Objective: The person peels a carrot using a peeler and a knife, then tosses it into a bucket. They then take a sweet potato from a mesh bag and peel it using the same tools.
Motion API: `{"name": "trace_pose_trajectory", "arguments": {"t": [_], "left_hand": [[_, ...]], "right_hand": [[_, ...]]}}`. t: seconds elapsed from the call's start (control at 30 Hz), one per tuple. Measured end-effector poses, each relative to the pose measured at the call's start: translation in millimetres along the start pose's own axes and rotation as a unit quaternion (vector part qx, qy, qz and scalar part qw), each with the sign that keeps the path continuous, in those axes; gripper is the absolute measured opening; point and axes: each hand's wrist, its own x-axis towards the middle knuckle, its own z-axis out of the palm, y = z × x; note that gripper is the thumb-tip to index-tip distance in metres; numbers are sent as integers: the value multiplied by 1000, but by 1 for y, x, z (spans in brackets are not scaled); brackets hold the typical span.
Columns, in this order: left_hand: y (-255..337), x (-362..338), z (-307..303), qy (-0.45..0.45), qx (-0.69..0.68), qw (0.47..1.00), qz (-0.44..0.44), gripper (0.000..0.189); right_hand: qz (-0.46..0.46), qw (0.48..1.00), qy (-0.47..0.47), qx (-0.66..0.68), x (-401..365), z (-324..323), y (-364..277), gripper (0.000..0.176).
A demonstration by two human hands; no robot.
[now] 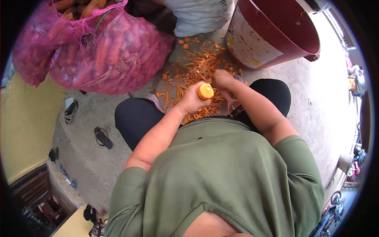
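Note:
My left hand (192,98) is wrapped round a carrot (205,91), its cut, round end facing up toward me. Just to the right, my right hand (223,79) is closed on a pink peeler (229,98) with a forked shape; the fingers hide part of it. Both hands are between my knees, close together but apart. Below them a heap of orange carrot peelings (201,65) is spread on the concrete floor, with a few round carrot slices (186,46) at its far side.
Pink mesh sacks of carrots (114,51) stand at the front left. A white sack (199,17) is at the far middle, and a large red bucket (272,35) at the front right. Loose sandals (103,138) lie on the floor (87,166) to the left.

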Motion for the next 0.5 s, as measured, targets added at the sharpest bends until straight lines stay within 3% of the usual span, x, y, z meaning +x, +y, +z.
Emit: {"name": "trace_pose_trajectory", "arguments": {"t": [0.13, 0.2, 0.27, 0.37, 0.43, 0.5], "left_hand": [[-10, -1, -24, 62, -135, 982, -121, 28], [-10, -2, -25, 89, -140, 977, -130, 28], [-14, 1, -25, 101, -118, 980, -124, 28], [-3, 0, -28, 58, -115, 977, -169, 30], [-4, -1, -24, 78, -108, 977, -166, 30], [-4, -2, -17, 57, -92, 987, -116, 30]], "right_hand": [[-133, 991, 1, 11, -4, -11, 4, 26], [-169, 985, 18, 43, -23, -24, -10, 23], [-162, 982, 28, 92, -37, -28, -22, 19], [-149, 988, 26, 22, -49, -32, -36, 19], [-125, 992, 23, -3, -48, -31, -40, 21], [-98, 995, 33, -13, -36, -22, -37, 21]]}}
